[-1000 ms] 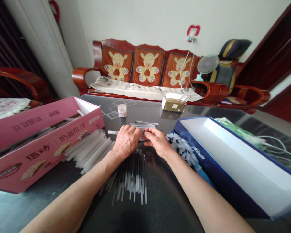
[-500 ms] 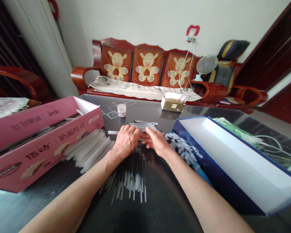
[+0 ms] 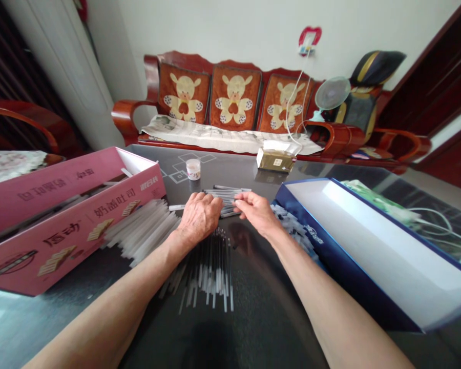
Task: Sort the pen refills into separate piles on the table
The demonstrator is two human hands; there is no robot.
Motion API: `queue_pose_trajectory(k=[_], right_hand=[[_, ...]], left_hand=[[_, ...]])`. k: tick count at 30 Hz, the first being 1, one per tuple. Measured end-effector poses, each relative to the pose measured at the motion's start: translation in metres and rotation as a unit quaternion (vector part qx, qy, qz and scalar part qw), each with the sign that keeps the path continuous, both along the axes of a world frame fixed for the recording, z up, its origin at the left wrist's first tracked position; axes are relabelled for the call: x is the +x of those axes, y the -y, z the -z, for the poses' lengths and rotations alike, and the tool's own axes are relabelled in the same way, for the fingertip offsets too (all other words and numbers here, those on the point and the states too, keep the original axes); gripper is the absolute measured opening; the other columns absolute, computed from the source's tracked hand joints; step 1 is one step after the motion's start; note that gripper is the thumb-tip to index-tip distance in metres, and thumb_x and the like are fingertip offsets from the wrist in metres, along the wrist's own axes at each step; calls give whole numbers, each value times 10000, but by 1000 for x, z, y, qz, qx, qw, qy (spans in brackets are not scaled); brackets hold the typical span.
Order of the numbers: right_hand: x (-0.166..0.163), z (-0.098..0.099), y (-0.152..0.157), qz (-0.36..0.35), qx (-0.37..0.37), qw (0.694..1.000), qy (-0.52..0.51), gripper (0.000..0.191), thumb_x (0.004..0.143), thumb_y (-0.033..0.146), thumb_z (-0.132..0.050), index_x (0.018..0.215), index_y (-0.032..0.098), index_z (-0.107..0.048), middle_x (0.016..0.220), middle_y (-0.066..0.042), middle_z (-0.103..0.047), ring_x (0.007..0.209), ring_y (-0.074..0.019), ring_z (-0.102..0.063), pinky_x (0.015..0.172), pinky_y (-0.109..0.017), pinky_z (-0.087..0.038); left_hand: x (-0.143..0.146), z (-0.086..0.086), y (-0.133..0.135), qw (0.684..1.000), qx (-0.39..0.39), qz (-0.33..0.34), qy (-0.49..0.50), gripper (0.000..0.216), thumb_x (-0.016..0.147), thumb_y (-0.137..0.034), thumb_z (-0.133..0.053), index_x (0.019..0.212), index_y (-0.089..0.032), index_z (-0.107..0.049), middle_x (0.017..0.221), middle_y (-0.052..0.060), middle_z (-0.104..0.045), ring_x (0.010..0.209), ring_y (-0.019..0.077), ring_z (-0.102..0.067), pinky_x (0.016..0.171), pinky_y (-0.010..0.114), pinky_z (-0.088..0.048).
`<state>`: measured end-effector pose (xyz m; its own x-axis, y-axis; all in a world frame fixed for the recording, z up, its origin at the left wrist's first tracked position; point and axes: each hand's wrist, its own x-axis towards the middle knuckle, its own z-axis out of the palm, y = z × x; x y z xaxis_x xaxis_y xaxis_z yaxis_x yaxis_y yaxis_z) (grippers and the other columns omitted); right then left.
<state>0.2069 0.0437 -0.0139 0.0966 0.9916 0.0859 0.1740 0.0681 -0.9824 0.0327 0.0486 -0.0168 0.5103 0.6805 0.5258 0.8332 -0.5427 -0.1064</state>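
My left hand (image 3: 198, 215) and my right hand (image 3: 256, 210) meet at the middle of the dark glass table (image 3: 253, 318), fingers curled over a small row of assembled pens (image 3: 226, 195) that lies crosswise. Both hands touch these pens; what the fingertips pinch is hidden. Just nearer to me lies a fan of thin pen refills (image 3: 209, 266). A heap of clear pen barrels (image 3: 142, 233) spreads out left of my left hand. A pile of small caps (image 3: 292, 230) lies right of my right hand.
A long pink carton (image 3: 65, 225) stands at the left. An open blue box with a white inside (image 3: 369, 246) stands at the right. A small white jar (image 3: 193, 168) and a tissue box (image 3: 274, 160) sit farther back. A wooden bench (image 3: 230, 102) stands behind the table.
Both hands have shifted slightly away from me onto the row of pens, and the view has tilted a little. My right hand's fingers have curled more.
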Motion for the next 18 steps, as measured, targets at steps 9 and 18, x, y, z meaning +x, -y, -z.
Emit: queue_pose_trajectory(k=[9,18], right_hand=[[82,-34,5,111,68,842,524,206,775,170,-555,887,189,-727,854,-69,-741,821,-197,-681,787,-279,-478],[82,-33,12,-10,-93,825,557,219,686,108,-604,801,215,-756,774,-27,-735,747,-166,-672,656,-209,-444]], left_hand=[[-1,1,0,1000,17,25,-2,303,956,-306,-360,967,-226,-653,735,44,-593,722,207,-500,702,344,-291],[0,0,-1,999,7,42,-5,306,956,-279,-354,961,-211,-653,766,49,-595,740,204,-500,724,346,-325]])
